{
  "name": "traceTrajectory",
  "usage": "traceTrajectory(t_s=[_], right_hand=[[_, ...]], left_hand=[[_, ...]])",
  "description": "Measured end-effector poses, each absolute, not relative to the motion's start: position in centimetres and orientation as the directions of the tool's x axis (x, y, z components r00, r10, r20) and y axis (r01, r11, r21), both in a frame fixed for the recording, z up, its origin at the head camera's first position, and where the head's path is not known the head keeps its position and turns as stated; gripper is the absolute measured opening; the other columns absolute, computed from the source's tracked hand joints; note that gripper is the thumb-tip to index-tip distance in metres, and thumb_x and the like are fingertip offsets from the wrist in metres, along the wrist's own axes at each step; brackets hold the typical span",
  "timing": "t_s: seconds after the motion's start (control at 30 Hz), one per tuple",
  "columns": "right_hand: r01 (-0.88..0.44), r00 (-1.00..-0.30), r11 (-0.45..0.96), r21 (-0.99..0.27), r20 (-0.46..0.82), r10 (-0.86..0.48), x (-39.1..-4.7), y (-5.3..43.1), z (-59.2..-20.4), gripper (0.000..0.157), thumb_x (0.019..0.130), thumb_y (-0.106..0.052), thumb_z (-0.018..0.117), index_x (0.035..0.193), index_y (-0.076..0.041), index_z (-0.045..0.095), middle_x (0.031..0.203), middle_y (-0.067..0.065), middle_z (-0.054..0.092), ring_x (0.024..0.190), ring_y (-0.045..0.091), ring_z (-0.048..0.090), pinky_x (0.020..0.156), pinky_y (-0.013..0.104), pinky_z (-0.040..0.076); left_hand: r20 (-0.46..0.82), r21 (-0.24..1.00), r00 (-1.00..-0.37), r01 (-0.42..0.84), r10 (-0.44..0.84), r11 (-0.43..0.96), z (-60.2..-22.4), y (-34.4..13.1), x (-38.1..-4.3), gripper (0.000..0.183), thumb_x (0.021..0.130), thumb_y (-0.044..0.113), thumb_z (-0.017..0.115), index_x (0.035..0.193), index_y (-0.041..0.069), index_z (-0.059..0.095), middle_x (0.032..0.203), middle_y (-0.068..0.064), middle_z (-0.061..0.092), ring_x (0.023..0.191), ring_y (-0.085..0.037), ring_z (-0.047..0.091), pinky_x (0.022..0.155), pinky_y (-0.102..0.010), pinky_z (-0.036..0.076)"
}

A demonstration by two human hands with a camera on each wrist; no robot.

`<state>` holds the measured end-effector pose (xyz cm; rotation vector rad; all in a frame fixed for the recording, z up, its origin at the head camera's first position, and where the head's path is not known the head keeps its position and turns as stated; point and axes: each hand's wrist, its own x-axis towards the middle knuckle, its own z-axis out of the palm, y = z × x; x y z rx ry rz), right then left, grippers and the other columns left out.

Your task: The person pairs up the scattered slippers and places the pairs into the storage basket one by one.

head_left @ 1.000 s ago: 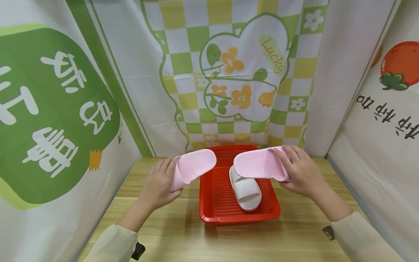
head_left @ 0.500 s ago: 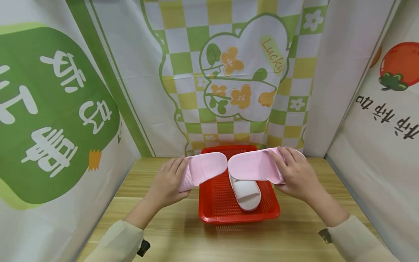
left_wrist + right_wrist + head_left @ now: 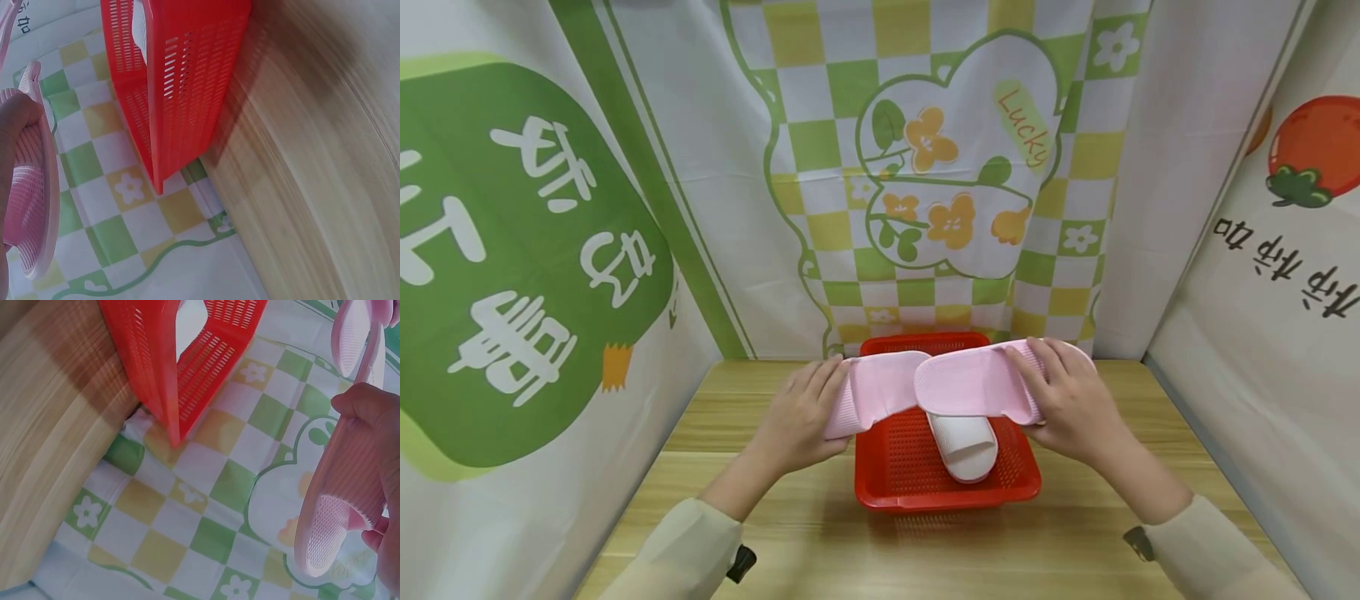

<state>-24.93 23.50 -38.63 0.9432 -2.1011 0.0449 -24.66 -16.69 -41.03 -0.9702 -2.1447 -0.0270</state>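
Observation:
My left hand (image 3: 801,414) grips a pink slide slipper (image 3: 887,383) by its ribbed strap, sole held above the basket. My right hand (image 3: 1072,402) holds the matching pink slipper (image 3: 962,382) by its strap, fingers over the top. In the head view the right slipper's rounded end overlaps the left one's in front of it. Below them a white slipper (image 3: 967,446) lies in the red basket (image 3: 947,502), its far end hidden by the pink pair. The left wrist view shows the thumb on the pink slipper's strap (image 3: 28,147).
The perforated basket stands on a wooden table (image 3: 760,533) near its back edge. A checked green and yellow cloth (image 3: 925,296) hangs behind it. Printed cloth walls (image 3: 535,275) close off the left and right sides.
Both hands have moved inward, the left one most. The two pink slippers were apart a second ago; now their ends overlap above the basket. The white slipper has stayed in place.

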Motion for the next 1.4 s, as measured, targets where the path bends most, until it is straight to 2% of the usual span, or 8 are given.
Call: traceTrajectory(t_s=[0.37,0.57,0.77,1.03,1.4], right_hand=[[-0.626,-0.409,0.729,0.277,0.679,-0.610,-24.4,22.7,-38.4,0.099,0.052,-0.040,0.084,0.137,-0.004,0.049,0.123,0.027,0.051,0.110,0.045,0.047,0.092,0.059,0.040],[-0.627,-0.419,0.731,0.271,0.674,-0.609,-24.1,22.3,-38.5,0.100,0.051,-0.040,0.086,0.138,-0.004,0.049,0.125,0.027,0.051,0.110,0.045,0.047,0.093,0.059,0.039],[-0.624,-0.426,0.733,0.272,0.667,-0.611,-23.6,21.8,-38.5,0.101,0.051,-0.040,0.086,0.138,-0.005,0.049,0.126,0.027,0.051,0.112,0.045,0.047,0.095,0.060,0.039],[-0.630,-0.413,0.727,0.271,0.676,-0.610,-23.5,21.4,-38.9,0.096,0.050,-0.035,0.083,0.136,-0.004,0.051,0.123,0.028,0.052,0.109,0.045,0.049,0.095,0.059,0.039],[-0.626,-0.439,0.738,0.253,0.668,-0.601,-22.9,20.8,-39.3,0.093,0.050,-0.033,0.081,0.134,-0.004,0.053,0.120,0.026,0.053,0.105,0.044,0.051,0.093,0.057,0.042]], left_hand=[[0.625,-0.278,-0.403,0.685,0.669,0.673,-40.8,-15.3,-24.8,0.102,0.062,0.046,0.080,0.141,-0.006,0.040,0.137,-0.023,0.047,0.118,-0.038,0.047,0.099,-0.049,0.040],[0.625,-0.280,-0.379,0.707,0.683,0.649,-40.9,-14.7,-24.9,0.098,0.061,0.042,0.076,0.139,-0.006,0.042,0.136,-0.023,0.049,0.118,-0.038,0.048,0.099,-0.049,0.040],[0.596,-0.258,-0.404,0.722,0.694,0.642,-40.9,-14.1,-24.7,0.098,0.062,0.042,0.077,0.141,-0.005,0.040,0.139,-0.022,0.047,0.123,-0.038,0.046,0.104,-0.048,0.037],[0.577,-0.246,-0.395,0.750,0.715,0.614,-41.0,-13.3,-24.8,0.097,0.064,0.043,0.077,0.141,-0.004,0.040,0.140,-0.022,0.046,0.122,-0.037,0.047,0.103,-0.048,0.037],[0.553,-0.243,-0.406,0.756,0.727,0.607,-40.8,-12.6,-24.6,0.096,0.066,0.043,0.074,0.141,-0.004,0.038,0.142,-0.021,0.045,0.123,-0.035,0.045,0.105,-0.047,0.036]])
